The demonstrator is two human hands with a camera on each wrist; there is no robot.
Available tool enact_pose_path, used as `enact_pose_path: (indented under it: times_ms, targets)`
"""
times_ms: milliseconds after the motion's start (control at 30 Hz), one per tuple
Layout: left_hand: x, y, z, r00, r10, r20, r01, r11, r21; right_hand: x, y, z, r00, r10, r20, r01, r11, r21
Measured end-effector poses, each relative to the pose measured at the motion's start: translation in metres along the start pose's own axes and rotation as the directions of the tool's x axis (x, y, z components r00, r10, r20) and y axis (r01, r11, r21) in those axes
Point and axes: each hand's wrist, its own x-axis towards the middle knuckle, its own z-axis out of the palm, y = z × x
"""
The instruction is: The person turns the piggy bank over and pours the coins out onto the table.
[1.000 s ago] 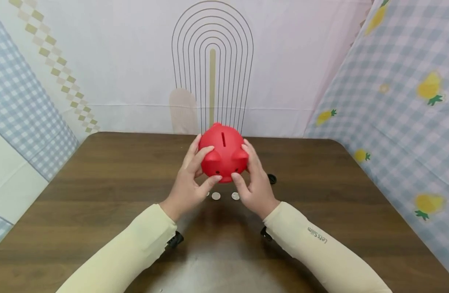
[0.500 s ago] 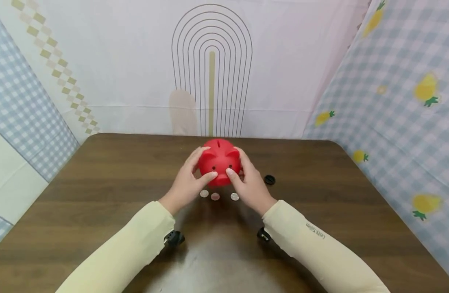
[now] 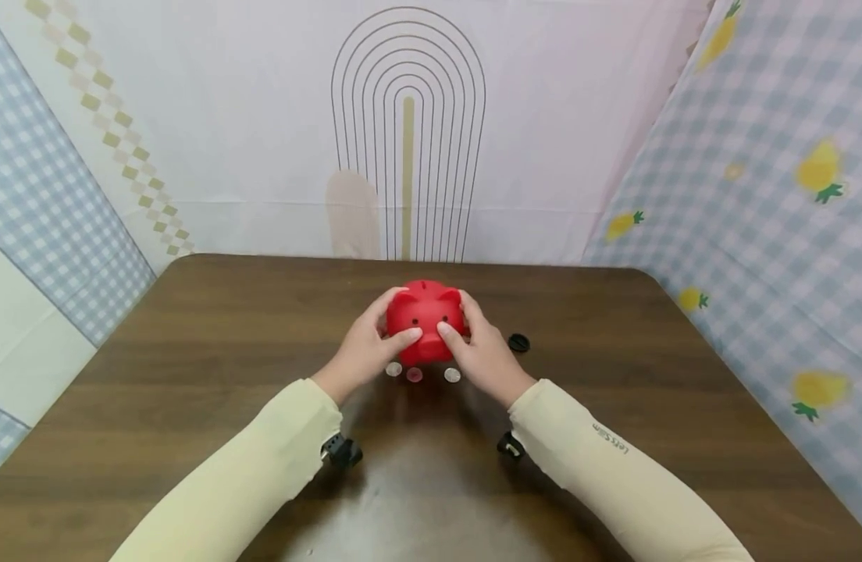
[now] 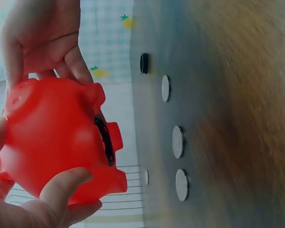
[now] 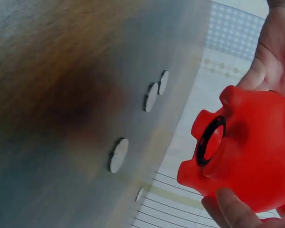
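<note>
Left hand (image 3: 364, 347) and right hand (image 3: 490, 355) both grasp a red piggy bank (image 3: 427, 306), one on each flank, thumbs at the front. Bank is held up over the middle of the bench (image 3: 262, 328), feet apart from the surface in both wrist views; black ring (image 4: 105, 141) on its underside. Looks like hollow moulded plastic: probably light, stiff, smooth enough to slip, not very fragile. Best hold likely the round flanks, both sides at once. Cannot tell what is inside. Just nearer: left coin (image 3: 393, 369), middle coin (image 3: 414, 375), right coin (image 3: 452, 375), all flat. Far coin (image 4: 147, 177) shows in wrist views only. Right of the right hand: black cap (image 3: 519, 343). Far side: pale patterned cloth (image 3: 262, 117).
</note>
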Motion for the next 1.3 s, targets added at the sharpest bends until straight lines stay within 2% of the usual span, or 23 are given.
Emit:
enact_pose_path:
  times_ms: [67,167,200,233,300,367,433,467,567,633,700,733,800,833,867,900,933,1000,1033,1100,1167,1233,1300]
  targets:
    - [-0.006,0.005,0.000,0.995,0.101,-0.027,-0.101,0.995,0.000,-0.002,-0.002,0.000,0.989,-0.138,-0.050,0.137,0.990,-0.020]
    - [-0.013,0.015,0.000,0.960,0.276,-0.053,-0.274,0.961,0.028,-0.004,-0.004,-0.001,0.917,-0.371,-0.147,0.367,0.929,-0.053]
    - [-0.014,0.017,0.000,0.951,0.304,-0.062,-0.301,0.952,0.052,-0.003,-0.005,0.000,0.901,-0.400,-0.169,0.396,0.916,-0.060]
    - [-0.012,0.017,-0.001,0.950,0.305,-0.062,-0.302,0.952,0.054,-0.003,-0.005,0.000,0.902,-0.395,-0.177,0.392,0.919,-0.052]
    - [-0.009,0.013,-0.002,0.976,0.212,-0.040,-0.210,0.976,0.061,-0.001,-0.002,0.003,0.945,-0.297,-0.136,0.299,0.954,-0.008]
    - [-0.005,0.006,-0.003,0.998,0.055,-0.011,-0.054,0.997,0.050,0.001,0.001,0.007,0.991,-0.122,-0.054,0.124,0.992,0.024]
    - [-0.001,-0.001,-0.004,0.998,-0.067,0.018,0.066,0.997,0.027,0.001,0.005,0.009,1.000,0.013,0.010,-0.013,1.000,0.023]
    - [-0.001,-0.004,-0.005,0.995,-0.098,0.031,0.098,0.995,0.022,0.002,0.006,0.010,0.998,0.052,0.029,-0.053,0.998,0.018]
    - [0.000,-0.006,-0.004,0.993,-0.116,0.039,0.116,0.993,-0.010,0.002,0.008,0.010,0.996,0.083,0.035,-0.084,0.996,0.023]
    - [-0.001,-0.004,-0.002,0.999,-0.042,0.018,0.042,0.999,-0.007,0.000,0.008,0.008,1.000,0.022,0.003,-0.022,0.999,0.024]
    - [-0.005,0.001,0.000,0.997,0.082,-0.013,-0.082,0.997,0.012,-0.001,0.006,0.005,0.991,-0.125,-0.057,0.127,0.991,0.036]
    - [-0.007,0.005,0.000,0.985,0.168,-0.030,-0.167,0.985,0.035,-0.002,0.005,0.003,0.971,-0.220,-0.098,0.224,0.974,0.038]
    - [-0.009,0.013,0.002,0.947,0.317,-0.055,-0.312,0.946,0.084,-0.002,0.002,0.001,0.907,-0.380,-0.184,0.389,0.921,0.017]
    - [-0.008,0.015,0.002,0.934,0.352,-0.066,-0.345,0.933,0.097,-0.001,0.001,0.000,0.885,-0.414,-0.213,0.424,0.905,0.005]
    - [-0.006,0.016,0.002,0.931,0.359,-0.064,-0.352,0.931,0.096,0.000,0.000,-0.001,0.881,-0.415,-0.226,0.426,0.905,-0.001]
    - [-0.004,0.016,0.002,0.940,0.337,-0.057,-0.331,0.940,0.086,0.000,0.000,0.000,0.896,-0.385,-0.220,0.396,0.918,0.004]
    - [-0.002,0.014,0.001,0.959,0.281,-0.044,-0.278,0.958,0.068,0.001,0.001,0.000,0.926,-0.324,-0.196,0.332,0.943,0.011]
    - [0.002,0.007,0.000,0.991,0.131,-0.019,-0.130,0.991,0.039,0.002,0.003,0.003,0.979,-0.166,-0.116,0.170,0.985,0.021]
    - [0.003,0.003,-0.001,0.998,0.064,-0.008,-0.064,0.997,0.031,0.002,0.005,0.005,0.992,-0.094,-0.080,0.095,0.995,0.017]
    - [0.003,-0.001,-0.003,1.000,-0.023,0.014,0.022,1.000,0.018,0.002,0.006,0.006,0.999,-0.016,-0.030,0.017,1.000,0.007]
    - [0.002,-0.001,-0.003,0.999,-0.030,0.015,0.030,0.999,0.017,0.002,0.005,0.006,1.000,-0.007,-0.025,0.007,1.000,0.004]
    - [0.001,0.001,-0.003,0.999,0.038,-0.008,-0.038,0.999,0.013,0.002,0.002,0.005,0.996,-0.066,-0.063,0.066,0.998,0.002]
    - [-0.001,0.007,-0.003,0.990,0.139,-0.033,-0.139,0.990,0.002,0.001,-0.003,0.002,0.976,-0.182,-0.119,0.183,0.983,-0.004]
